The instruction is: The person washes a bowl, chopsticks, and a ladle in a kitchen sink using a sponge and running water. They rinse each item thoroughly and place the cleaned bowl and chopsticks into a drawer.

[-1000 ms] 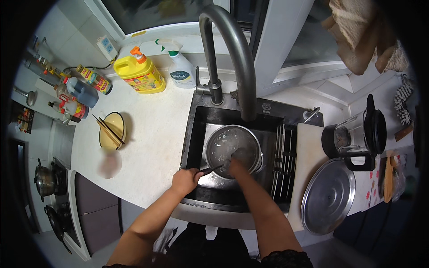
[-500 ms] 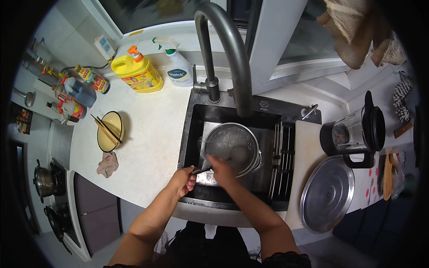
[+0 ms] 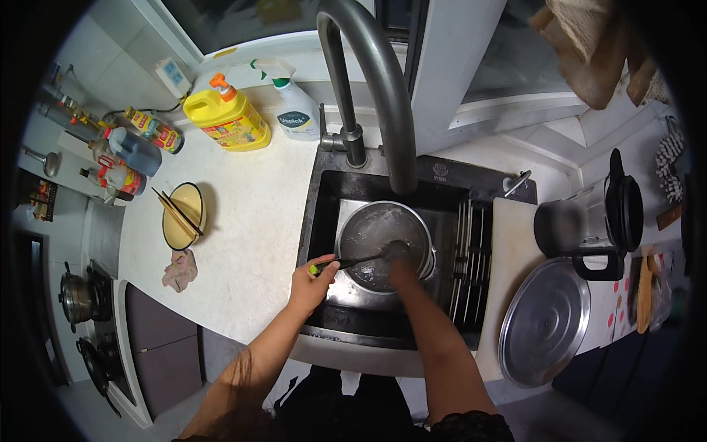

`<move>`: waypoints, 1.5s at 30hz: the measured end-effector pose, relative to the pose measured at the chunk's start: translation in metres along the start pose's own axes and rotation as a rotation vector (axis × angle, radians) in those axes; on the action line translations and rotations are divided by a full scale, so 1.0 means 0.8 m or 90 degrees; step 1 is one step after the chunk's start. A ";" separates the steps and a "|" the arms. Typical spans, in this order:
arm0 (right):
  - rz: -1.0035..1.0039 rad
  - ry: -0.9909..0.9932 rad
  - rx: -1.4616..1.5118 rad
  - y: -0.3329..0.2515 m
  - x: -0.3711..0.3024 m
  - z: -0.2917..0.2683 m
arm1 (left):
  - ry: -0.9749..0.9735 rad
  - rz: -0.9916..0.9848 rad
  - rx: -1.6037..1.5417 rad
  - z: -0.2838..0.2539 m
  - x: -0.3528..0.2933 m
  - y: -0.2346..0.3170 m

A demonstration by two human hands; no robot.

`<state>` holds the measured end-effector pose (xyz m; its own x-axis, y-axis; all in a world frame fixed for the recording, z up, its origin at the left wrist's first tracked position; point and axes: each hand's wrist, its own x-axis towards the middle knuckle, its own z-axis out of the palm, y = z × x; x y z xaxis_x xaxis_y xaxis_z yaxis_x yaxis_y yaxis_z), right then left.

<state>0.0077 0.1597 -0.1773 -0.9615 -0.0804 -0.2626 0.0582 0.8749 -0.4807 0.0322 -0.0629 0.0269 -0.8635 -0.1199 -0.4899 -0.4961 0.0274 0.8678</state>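
A round metal pot (image 3: 353, 276) sits in the dark sink (image 3: 312, 221), with cloudy water in it. My left hand (image 3: 309, 286) is at the pot's left rim, closed round the handle of a black ladle-like utensil (image 3: 357, 261) with a bright green end. The utensil reaches across the pot, its rounded dark head near the middle of the water. My right hand (image 3: 402, 271) is over the water in the right half of the pot, at the utensil's head. Its fingers are smeared by motion and partly hidden, so their grip does not show.
A tall curved faucet (image 3: 398, 110) arches over the pot. A metal rack (image 3: 469, 250) spans the sink's right side. To the right are a large round lid (image 3: 545, 323) and a blender jug (image 3: 589, 221). On the left counter stand a bowl with chopsticks (image 3: 193, 195) and a crumpled cloth (image 3: 179, 270).
My right hand has moved right, from the handle near the pot's left rim to the right half of the pot. My left hand has risen slightly, and more of the utensil's handle shows.
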 end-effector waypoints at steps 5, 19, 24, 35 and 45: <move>0.032 -0.052 0.241 -0.112 -0.029 -0.097 | -0.025 0.186 0.124 0.005 0.029 -0.005; 0.010 0.067 0.351 -0.109 -0.004 -0.116 | -0.245 0.556 0.332 0.041 0.043 0.118; 0.056 0.086 0.262 -0.122 -0.008 -0.163 | 0.085 0.669 0.675 0.013 0.140 0.200; 0.093 0.032 0.194 -0.116 -0.011 -0.198 | 0.151 0.412 1.282 0.012 0.189 0.233; 0.122 0.036 0.223 -0.136 -0.017 -0.195 | 0.124 0.482 1.121 -0.021 0.176 0.212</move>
<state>-0.0273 0.1400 0.0097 -0.9372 0.1028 -0.3333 0.3159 0.6553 -0.6862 -0.1725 -0.0917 0.1066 -0.9517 0.3065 0.0148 0.2937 0.9237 -0.2462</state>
